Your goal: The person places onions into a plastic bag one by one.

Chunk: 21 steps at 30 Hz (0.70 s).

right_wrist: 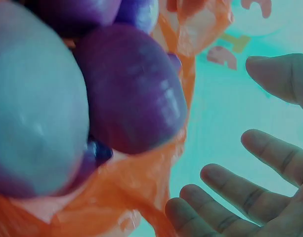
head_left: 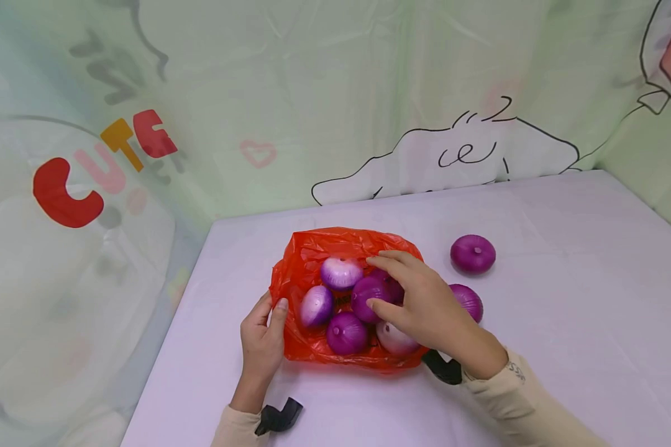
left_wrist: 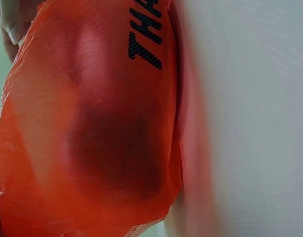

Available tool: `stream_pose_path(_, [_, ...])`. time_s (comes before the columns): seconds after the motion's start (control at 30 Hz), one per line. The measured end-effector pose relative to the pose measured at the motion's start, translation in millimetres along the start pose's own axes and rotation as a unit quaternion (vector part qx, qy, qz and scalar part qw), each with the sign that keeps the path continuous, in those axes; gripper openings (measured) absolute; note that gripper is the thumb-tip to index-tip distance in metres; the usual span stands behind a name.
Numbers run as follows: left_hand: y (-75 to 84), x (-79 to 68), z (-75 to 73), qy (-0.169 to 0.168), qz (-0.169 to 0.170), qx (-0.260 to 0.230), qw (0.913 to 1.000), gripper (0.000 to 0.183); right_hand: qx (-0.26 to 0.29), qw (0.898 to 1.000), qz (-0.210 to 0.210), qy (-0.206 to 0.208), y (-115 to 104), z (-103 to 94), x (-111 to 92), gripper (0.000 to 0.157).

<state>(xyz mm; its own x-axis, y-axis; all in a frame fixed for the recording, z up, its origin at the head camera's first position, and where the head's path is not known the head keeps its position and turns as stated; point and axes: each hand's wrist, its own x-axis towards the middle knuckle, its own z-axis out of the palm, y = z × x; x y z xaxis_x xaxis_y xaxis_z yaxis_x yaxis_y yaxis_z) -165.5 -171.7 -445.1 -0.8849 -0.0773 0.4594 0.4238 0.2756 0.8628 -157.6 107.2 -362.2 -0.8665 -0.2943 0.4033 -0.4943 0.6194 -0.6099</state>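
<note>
A red plastic bag (head_left: 358,236) lies with its mouth open on the table, holding several onions. Some are deep purple, like the onion (head_left: 348,333) at the front; others are whitish with purple, like the onion (head_left: 341,273) at the back. My left hand (head_left: 261,347) grips the bag's left edge, thumb on the near side. Over the bag's right part hovers my right hand (head_left: 425,304), fingers spread. The right wrist view shows its fingers (right_wrist: 265,197) apart from the purple onion (right_wrist: 134,89), holding nothing. Black lettering (left_wrist: 146,37) marks the bag in the left wrist view.
Two purple onions sit on the table right of the bag: one farther back (head_left: 473,254), another (head_left: 468,302) partly behind my right hand. A pale lavender cloth covers the table (head_left: 581,279). A printed curtain (head_left: 291,93) hangs along the back and left.
</note>
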Motion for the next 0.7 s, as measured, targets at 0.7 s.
stream_pose_path(0.7, [-0.6,-1.4,-0.5,-0.003,-0.008,0.006,0.9999,0.032,-0.055,0.995,0.081,0.018,36,-53.7,-27,0.058])
